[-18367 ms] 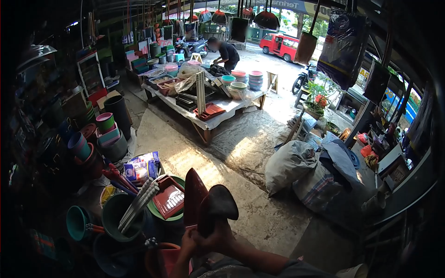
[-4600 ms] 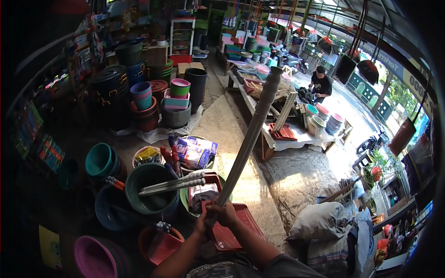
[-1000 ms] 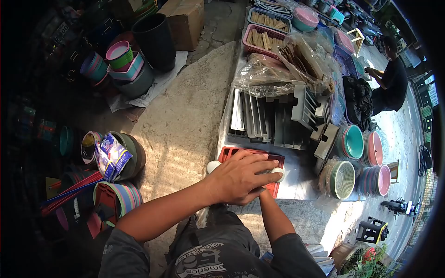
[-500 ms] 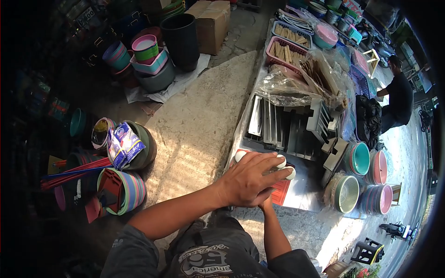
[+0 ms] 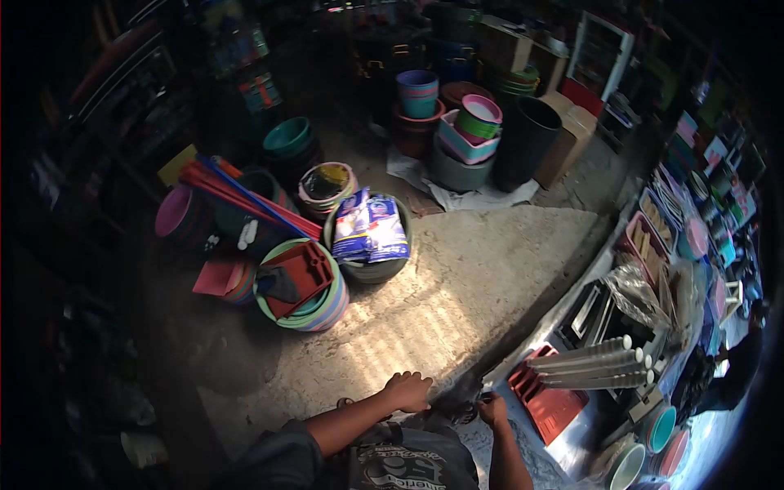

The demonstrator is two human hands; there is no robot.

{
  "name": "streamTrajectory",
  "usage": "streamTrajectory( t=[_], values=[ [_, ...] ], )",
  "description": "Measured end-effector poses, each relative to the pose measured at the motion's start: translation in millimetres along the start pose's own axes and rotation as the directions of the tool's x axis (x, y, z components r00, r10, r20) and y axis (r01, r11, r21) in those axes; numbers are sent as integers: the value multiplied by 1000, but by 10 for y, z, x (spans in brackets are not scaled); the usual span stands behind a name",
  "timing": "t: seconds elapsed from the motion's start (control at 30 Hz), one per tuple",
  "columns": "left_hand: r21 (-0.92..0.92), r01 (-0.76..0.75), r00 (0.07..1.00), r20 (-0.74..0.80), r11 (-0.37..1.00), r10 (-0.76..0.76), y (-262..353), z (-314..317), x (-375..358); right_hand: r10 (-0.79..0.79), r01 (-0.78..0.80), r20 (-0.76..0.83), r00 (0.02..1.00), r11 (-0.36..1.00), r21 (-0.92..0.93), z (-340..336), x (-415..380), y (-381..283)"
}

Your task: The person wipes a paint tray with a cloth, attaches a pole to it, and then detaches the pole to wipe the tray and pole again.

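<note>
My left hand (image 5: 408, 391) is above the concrete floor at the lower middle, its fingers curled in, with nothing visible in it. To its right, my right hand (image 5: 492, 410) is also closed, near the edge of the display, and no object shows in it. Red dustpans (image 5: 549, 408) lie at the lower right, nearest my right hand but not touched by it. Several greyish tube handles with white round ends (image 5: 592, 363) stretch from them to the right.
Blue-and-white packets (image 5: 371, 229) rest on a dark tub beside a striped basin stack (image 5: 333, 304). Further back are a tall black bin (image 5: 527, 143) and a cardboard box (image 5: 569, 139). Metal dustpans, baskets and basins line the right side, where a person in dark clothes (image 5: 739, 367) stands.
My hands have come off the white handle ends and moved apart. The view has turned left, and the red dustpans with their handles now show in full at the right.
</note>
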State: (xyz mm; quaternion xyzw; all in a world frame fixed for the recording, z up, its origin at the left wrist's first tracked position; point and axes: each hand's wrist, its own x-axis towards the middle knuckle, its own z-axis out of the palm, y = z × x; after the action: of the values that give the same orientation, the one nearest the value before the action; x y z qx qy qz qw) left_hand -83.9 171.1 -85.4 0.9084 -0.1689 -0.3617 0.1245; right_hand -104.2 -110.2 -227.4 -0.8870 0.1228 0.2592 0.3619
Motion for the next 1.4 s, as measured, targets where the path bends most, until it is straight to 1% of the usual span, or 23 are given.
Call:
streamTrajectory(
  t=[0.1,0.17,0.23,0.3,0.37,0.43,0.5,0.53,0.57,0.6,0.7,0.77,0.83,0.9,0.97,1.03,1.07,1.1,1.17,1.23,1.3,1.33,1.4],
  values=[
    [-313,120,987,-66,942,-148,-973,401,-641,-193,193,7,981,980,-39,428,100,-806],
    [-434,225,968,-5,872,-253,-1538,596,-1083,-276,277,44,960,961,-8,897,252,-1279],
    [-487,315,920,-56,815,-389,-2005,778,-1510,-318,332,188,929,942,-43,1402,317,-1796],
    [-585,310,883,-115,749,-455,-2391,929,-1867,-387,421,294,874,905,-62,1833,239,-2391],
    [-837,221,809,-130,501,-574,-2641,978,-2166,-387,443,472,792,897,-8,2234,227,-2847],
    [-851,244,785,-109,465,-610,-2863,1024,-2352,-406,501,544,735,865,-32,2532,154,-3359],
    [-896,162,749,-162,414,-642,-3117,1206,-2411,-398,532,613,683,845,-45,2855,266,-3699],
    [-897,160,733,-172,413,-658,-3236,1252,-2420,-483,670,656,581,741,-48,2957,348,-3820],
    [-931,175,739,-90,319,-667,-3347,1232,-2439,-549,787,695,463,616,-38,3033,371,-4071],
    [-938,183,729,-70,293,-681,-3477,1270,-2429,-494,741,683,538,663,-104,3152,411,-4267],
    [-954,205,712,-7,218,-702,-3887,1320,-2390,-419,690,681,600,702,-177,3718,927,-4552],
    [-957,242,710,63,159,-701,-4222,1320,-2369,-443,619,545,711,762,-188,4011,1180,-4758],
    [-902,383,679,127,200,-723,-4559,1333,-2350,-378,546,492,785,797,-259,4323,1426,-4894],
    [-884,436,705,221,166,-674,-4810,902,-2460,-306,410,422,853,894,-181,4657,1665,-4977],
    [-839,481,706,199,254,-680,-5176,682,-2422,-271,347,423,864,931,-111,4857,1812,-5051],
    [-792,522,701,187,317,-688,-5505,428,-2325,-169,253,329,929,940,-229,5113,1940,-5128],
    [-767,535,687,151,355,-711,-5646,327,-2264,-84,218,368,926,915,-340,5076,1913,-5317],
    [-739,557,697,170,378,-696,-5795,245,-2159,-51,176,365,930,931,-320,5180,1993,-5348],
    [-781,515,699,144,354,-700,-6074,125,-1901,-125,180,181,976,925,-333,5446,2143,-5314],
    [-739,519,744,142,430,-653,-6278,-1,-1588,-46,103,166,985,928,-358,5665,2295,-5241],
    [-704,419,822,26,574,-569,-6406,-41,-1360,42,55,212,976,900,-433,5775,2347,-5166],
    [-687,417,841,43,595,-539,-6441,-5,-1309,80,11,197,977,905,-424,5757,2317,-5126],
    [-766,383,863,98,516,-495,-6498,58,-1210,-3,70,189,982,936,-346,5621,2283,-5193]
  ],
)
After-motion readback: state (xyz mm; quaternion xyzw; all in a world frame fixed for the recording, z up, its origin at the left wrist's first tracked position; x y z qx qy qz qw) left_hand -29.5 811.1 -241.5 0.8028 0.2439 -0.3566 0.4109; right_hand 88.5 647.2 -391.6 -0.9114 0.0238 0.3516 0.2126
